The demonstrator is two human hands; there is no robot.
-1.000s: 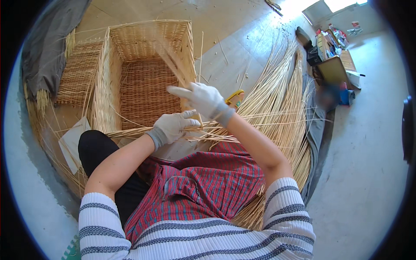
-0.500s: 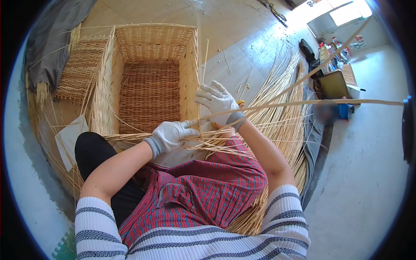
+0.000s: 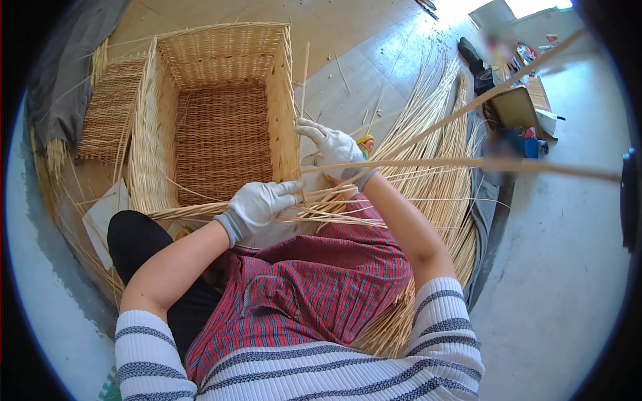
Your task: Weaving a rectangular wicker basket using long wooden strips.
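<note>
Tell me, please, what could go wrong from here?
Two long strands crossing over the reed bundle might snag on it. The thin upright stake near the right hand could get bent or broken. If the left hand slips at the near corner of the basket, weaving there may loosen.

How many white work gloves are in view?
2: the left glove, at the near right corner of the wicker basket, and the right glove, by its right side.
</note>
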